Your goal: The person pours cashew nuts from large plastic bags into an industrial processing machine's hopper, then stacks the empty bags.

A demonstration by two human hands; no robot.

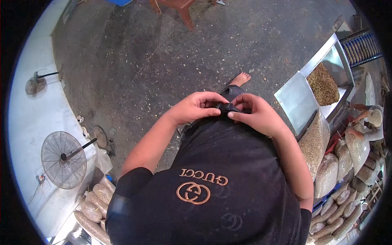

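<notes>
Both my hands are at my waist, fingers pinched on bunched black cloth (228,108) at the lower edge of my black shirt (241,155). My left hand (197,108) comes in from the left, thumb and forefinger closed on the cloth. From the other side my right hand (258,115) grips it the same way, the fingertips of the two hands close together. Fingers and folds partly hide the gathered part. Below it show a dark trouser leg and a bare foot (240,79) on the floor.
A metal bin (300,100) of brown grain stands at right, with filled clear sacks (316,141) beside it. A person (369,122) handles a sack at far right. Wall fans (64,160) and more filled bags (92,210) are at left. A brown plastic chair (179,6) stands ahead.
</notes>
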